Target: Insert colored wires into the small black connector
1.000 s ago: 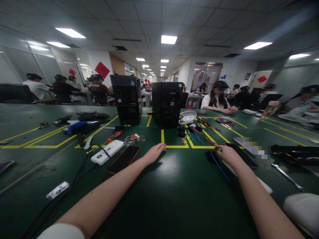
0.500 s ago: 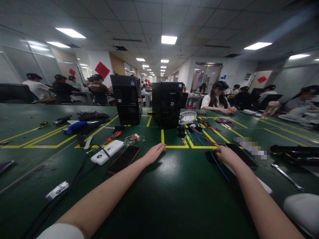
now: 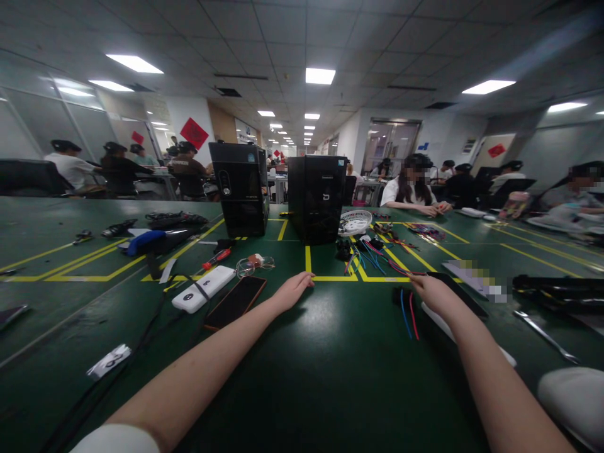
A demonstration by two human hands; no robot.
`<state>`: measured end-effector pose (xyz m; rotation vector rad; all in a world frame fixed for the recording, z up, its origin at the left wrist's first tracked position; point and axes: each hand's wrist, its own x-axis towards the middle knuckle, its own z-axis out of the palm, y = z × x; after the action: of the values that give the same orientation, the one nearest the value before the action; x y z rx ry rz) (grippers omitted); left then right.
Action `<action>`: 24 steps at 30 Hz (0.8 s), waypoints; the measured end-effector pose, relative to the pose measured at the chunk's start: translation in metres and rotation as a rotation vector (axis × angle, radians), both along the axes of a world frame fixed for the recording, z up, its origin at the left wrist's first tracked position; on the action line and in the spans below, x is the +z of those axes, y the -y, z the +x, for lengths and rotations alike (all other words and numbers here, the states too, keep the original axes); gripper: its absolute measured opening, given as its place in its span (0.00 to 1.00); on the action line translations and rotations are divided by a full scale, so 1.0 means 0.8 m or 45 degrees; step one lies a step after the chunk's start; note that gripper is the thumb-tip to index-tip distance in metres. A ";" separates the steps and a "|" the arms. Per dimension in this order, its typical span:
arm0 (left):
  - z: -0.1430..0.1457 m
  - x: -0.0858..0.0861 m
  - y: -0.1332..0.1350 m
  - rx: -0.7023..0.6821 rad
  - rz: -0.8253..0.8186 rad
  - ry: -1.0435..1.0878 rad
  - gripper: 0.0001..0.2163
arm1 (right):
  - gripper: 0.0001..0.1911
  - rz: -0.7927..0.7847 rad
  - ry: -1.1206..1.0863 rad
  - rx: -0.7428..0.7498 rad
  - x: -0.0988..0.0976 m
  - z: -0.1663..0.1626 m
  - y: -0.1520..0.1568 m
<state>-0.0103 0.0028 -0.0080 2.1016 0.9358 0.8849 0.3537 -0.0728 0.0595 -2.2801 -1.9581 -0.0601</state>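
My left hand [image 3: 296,288] rests on the green tabletop with its fingers stretched out flat, holding nothing. It lies near the yellow tape in front of the right-hand computer case [image 3: 323,198]. To the right, my right hand [image 3: 433,292] reaches over the table with its fingers extended. Just left of and below its fingertips lies a black connector piece [image 3: 399,296] with blue and red wires [image 3: 409,319] trailing toward me. A dark flat phone-like slab [image 3: 457,296] and a white bar [image 3: 495,352] are partly hidden behind my right hand and forearm.
Another black computer case [image 3: 238,195] stands left. Wire bundles [image 3: 370,251] and a white basket [image 3: 355,222] lie beyond my right hand. Left are a phone [image 3: 238,302], power bank [image 3: 204,289], glasses [image 3: 255,265] and screwdriver [image 3: 217,258]; right, a wrench [image 3: 545,336]. A person [image 3: 410,189] sits opposite.
My right hand has shifted slightly right and away from the black connector piece. Its wires now point straight toward me, with the red one showing. My left hand stays put.
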 end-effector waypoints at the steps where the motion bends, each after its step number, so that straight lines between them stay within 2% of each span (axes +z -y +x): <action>1: 0.000 0.000 0.000 -0.001 -0.002 -0.002 0.19 | 0.17 -0.028 0.002 -0.006 0.002 -0.002 0.002; 6: -0.001 0.000 0.000 -0.003 0.009 -0.009 0.19 | 0.14 -0.242 -0.079 -0.084 0.008 -0.015 0.006; 10: -0.001 0.000 0.000 0.007 0.013 -0.017 0.19 | 0.16 -0.343 -0.213 -0.167 0.002 -0.019 0.003; 14: 0.000 0.002 0.001 -0.002 0.015 -0.028 0.19 | 0.15 -0.352 -0.156 -0.124 -0.005 -0.018 -0.003; 19: 0.001 0.000 0.000 -0.003 0.042 -0.013 0.19 | 0.13 -0.284 0.133 -0.022 -0.008 -0.021 -0.007; 24: 0.000 0.000 0.000 -0.001 0.052 -0.020 0.19 | 0.15 -0.224 0.146 0.059 -0.010 -0.061 -0.008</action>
<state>-0.0102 0.0024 -0.0076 2.1466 0.9320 0.8950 0.3051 -0.0664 0.0517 -2.3866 -2.1513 -0.0146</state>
